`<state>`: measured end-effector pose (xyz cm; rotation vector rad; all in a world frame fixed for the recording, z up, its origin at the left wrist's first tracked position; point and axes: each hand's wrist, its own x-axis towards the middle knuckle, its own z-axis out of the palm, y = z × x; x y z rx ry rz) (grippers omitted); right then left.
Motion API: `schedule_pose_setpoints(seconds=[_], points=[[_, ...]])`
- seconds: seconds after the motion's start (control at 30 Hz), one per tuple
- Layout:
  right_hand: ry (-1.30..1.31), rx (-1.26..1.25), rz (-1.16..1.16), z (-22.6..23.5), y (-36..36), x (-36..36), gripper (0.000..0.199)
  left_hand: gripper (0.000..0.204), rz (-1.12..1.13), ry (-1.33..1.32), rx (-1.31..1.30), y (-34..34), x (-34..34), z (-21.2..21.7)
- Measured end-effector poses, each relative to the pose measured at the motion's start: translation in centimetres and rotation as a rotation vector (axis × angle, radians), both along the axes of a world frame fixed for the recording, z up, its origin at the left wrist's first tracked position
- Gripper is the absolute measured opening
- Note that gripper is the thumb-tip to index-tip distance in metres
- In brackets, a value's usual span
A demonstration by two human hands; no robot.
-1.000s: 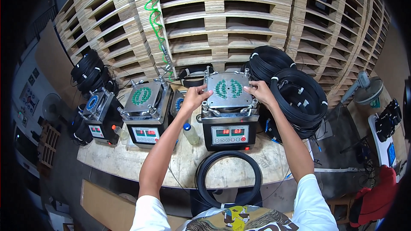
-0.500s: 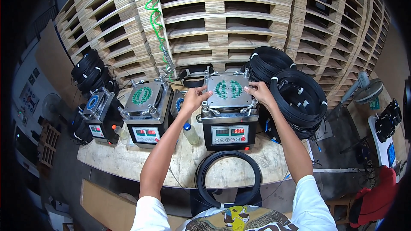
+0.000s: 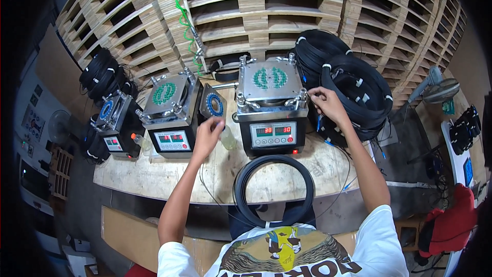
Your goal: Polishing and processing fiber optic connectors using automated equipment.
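In front of me stands a polishing-type machine [image 3: 271,134] with a square metal plate [image 3: 251,92] on top, carrying a ring of green-ended pieces [image 3: 269,78]. My left hand [image 3: 206,137] is left of this machine, fingers curled beside the top of a small clear bottle [image 3: 228,140]. The hand covers part of the bottle's cap, and what its fingertips hold, if anything, is hidden. My right hand [image 3: 328,105] is just off the plate's right corner. Its thumb and fingers are drawn together near black cable; anything between them is too small to make out.
Two similar machines [image 3: 171,138] [image 3: 113,143] stand to the left, with a blue-ringed plate [image 3: 212,102] between. Black cable coils [image 3: 359,97] are heaped at right; another coil [image 3: 237,195] leans over the wooden table's [image 3: 169,177] front edge. Pallets [image 3: 282,10] rise behind; a green spiral hose [image 3: 178,0] hangs there.
Both hands have left the plate's sides: the left went down and left toward the bottle, the right outward to the right. The front machine's display has lit up more. The view has tilted slightly.
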<state>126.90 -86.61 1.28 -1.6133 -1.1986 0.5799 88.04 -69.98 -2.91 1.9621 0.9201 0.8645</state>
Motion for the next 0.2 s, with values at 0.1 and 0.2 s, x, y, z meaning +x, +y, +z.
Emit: schedule_pose_setpoints(seconds=[0.1, 0.2], points=[[0.058, -0.072, 0.016, -0.7, -4.6, -1.8, 0.021, 0.032, -0.039, 0.319, -0.084, -3.3, -3.7, -3.7], [0.239, -0.212, 0.158, -1.0, -8.2, -3.5, 0.017, 0.036, -0.053, 0.580, -0.170, -6.0, -7.3, -6.5]])
